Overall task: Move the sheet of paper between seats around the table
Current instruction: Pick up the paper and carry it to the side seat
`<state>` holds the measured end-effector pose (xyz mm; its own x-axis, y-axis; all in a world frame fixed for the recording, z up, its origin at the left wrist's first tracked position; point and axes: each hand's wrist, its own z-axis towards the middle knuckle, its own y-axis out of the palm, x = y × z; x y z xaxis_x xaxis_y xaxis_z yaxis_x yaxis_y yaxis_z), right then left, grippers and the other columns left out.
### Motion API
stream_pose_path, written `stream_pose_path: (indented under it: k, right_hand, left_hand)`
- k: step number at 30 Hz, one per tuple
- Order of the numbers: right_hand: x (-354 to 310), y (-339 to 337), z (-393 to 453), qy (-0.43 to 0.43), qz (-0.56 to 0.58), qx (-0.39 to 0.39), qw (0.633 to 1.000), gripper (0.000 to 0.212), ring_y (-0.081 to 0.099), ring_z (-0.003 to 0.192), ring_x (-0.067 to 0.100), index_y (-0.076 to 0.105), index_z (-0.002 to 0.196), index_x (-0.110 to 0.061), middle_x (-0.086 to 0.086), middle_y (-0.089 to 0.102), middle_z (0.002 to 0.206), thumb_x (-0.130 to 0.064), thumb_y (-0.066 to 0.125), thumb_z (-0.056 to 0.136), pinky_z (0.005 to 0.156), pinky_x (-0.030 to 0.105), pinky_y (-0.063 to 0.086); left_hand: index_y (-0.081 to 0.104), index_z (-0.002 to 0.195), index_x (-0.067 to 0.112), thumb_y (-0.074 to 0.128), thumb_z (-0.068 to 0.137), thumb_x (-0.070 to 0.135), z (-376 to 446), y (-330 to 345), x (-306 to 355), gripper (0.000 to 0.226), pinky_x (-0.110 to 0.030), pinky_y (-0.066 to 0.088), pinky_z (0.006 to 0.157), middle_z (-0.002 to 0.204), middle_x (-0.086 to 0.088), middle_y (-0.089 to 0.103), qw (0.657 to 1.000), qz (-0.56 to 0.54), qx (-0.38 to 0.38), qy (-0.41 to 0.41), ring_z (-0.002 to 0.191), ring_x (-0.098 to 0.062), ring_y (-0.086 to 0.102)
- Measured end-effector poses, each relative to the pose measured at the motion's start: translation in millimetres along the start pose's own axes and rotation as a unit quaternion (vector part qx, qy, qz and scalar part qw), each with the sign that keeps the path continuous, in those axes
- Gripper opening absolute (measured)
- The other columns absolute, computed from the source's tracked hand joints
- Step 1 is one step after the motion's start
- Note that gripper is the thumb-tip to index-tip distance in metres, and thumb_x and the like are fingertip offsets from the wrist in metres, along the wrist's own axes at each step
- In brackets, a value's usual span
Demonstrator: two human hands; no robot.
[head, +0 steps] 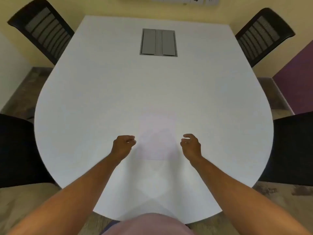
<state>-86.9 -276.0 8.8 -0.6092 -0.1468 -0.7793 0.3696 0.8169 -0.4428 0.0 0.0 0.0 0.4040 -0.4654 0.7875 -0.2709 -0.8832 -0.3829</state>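
A white sheet of paper [157, 136] lies flat on the white table [101, 99], near the front edge where I stand, and it is faint against the tabletop. My left hand [123, 145] is just left of the sheet's left edge, fingers loosely curled, holding nothing. My right hand [190, 145] is just right of the sheet's right edge, fingers also loosely curled and empty. Whether any fingertip touches the paper cannot be made out.
A grey cable hatch [158, 42] is set into the far middle of the table. Black chairs stand at the far left [42, 29], far right [264, 34], near left [15, 150] and near right [294, 148]. A wall runs behind the table.
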Motion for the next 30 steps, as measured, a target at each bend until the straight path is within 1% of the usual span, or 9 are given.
stream_pose_path:
  k: [2,6,10,13,17,21,25,28,30]
  right_hand:
    - [2,4,8,0.030,0.005,-0.011,0.999,0.034,0.065,0.098,0.022,0.062,0.129,-0.014,0.007,0.070,0.121,-0.006,0.059,0.096,0.064,0.021,0.047]
    - [7,17,18,0.070,0.000,-0.018,0.997,0.035,0.064,0.097,0.023,0.062,0.130,-0.015,0.007,0.071,0.122,-0.007,0.059,0.096,0.064,0.022,0.047]
    - [12,31,26,0.086,0.006,-0.004,0.996,0.037,0.064,0.104,0.024,0.062,0.131,-0.016,0.007,0.070,0.128,-0.005,0.058,0.095,0.082,0.029,0.048]
    - [14,39,33,0.099,0.011,0.015,0.995,0.037,0.063,0.105,0.023,0.061,0.131,-0.015,0.007,0.068,0.130,-0.005,0.059,0.095,0.087,0.033,0.051]
    - [17,48,47,0.136,0.028,0.058,0.989,0.032,0.068,0.109,0.029,0.063,0.122,-0.017,0.008,0.071,0.126,-0.006,0.061,0.092,0.098,0.043,0.056]
    - [16,52,55,0.168,0.059,0.081,0.981,0.029,0.068,0.103,0.030,0.064,0.117,-0.016,0.006,0.072,0.117,-0.005,0.061,0.090,0.083,0.033,0.054]
    - [13,55,62,0.185,0.081,0.087,0.976,0.026,0.062,0.091,0.024,0.066,0.115,-0.016,0.003,0.066,0.109,-0.005,0.062,0.091,0.063,0.025,0.045]
    - [17,58,64,0.187,0.096,0.080,0.974,0.028,0.061,0.086,0.020,0.068,0.116,-0.014,0.003,0.068,0.111,-0.004,0.065,0.091,0.062,0.025,0.045]
    - [19,60,66,0.188,0.107,0.075,0.973,0.027,0.062,0.089,0.021,0.067,0.113,-0.016,0.004,0.070,0.113,-0.003,0.067,0.090,0.072,0.027,0.048]
  left_hand:
    - [0.075,0.127,0.009,0.075,0.095,0.012,8,2,2,0.032,-0.044,0.059,0.104,0.126,-0.008,0.074,1.000,0.003,0.001,-0.019,0.100,-0.023,0.072]
    - [0.079,0.123,0.010,0.075,0.094,0.015,27,11,-6,0.030,-0.046,0.055,0.110,0.128,-0.007,0.076,0.999,0.043,-0.009,-0.030,0.119,-0.027,0.072]
    - [0.074,0.131,0.010,0.072,0.096,0.014,38,18,-6,0.035,-0.044,0.050,0.115,0.136,-0.007,0.072,0.997,0.061,-0.011,-0.040,0.125,-0.030,0.069]
    - [0.071,0.135,0.010,0.069,0.097,0.013,45,23,-10,0.038,-0.041,0.050,0.115,0.140,-0.007,0.069,0.997,0.050,-0.003,-0.055,0.124,-0.028,0.070]
    - [0.069,0.137,0.010,0.066,0.096,0.012,52,31,-18,0.041,-0.043,0.050,0.115,0.140,-0.010,0.070,0.996,0.056,-0.002,-0.070,0.126,-0.029,0.069]
    - [0.069,0.138,0.007,0.064,0.098,0.009,54,35,-19,0.040,-0.030,0.044,0.115,0.143,-0.009,0.069,0.995,0.084,-0.001,-0.058,0.133,-0.024,0.064]
    - [0.070,0.136,0.006,0.063,0.098,0.008,59,38,-20,0.039,-0.030,0.043,0.116,0.140,-0.010,0.070,0.994,0.088,0.006,-0.059,0.136,-0.025,0.062]
    - [0.072,0.135,0.007,0.063,0.098,0.007,62,40,-20,0.038,-0.025,0.041,0.112,0.138,-0.009,0.072,0.994,0.088,0.018,-0.063,0.135,-0.025,0.063]
    - [0.072,0.134,0.006,0.062,0.097,0.006,62,41,-21,0.038,-0.020,0.039,0.107,0.138,-0.010,0.072,0.993,0.091,0.024,-0.065,0.135,-0.025,0.063]
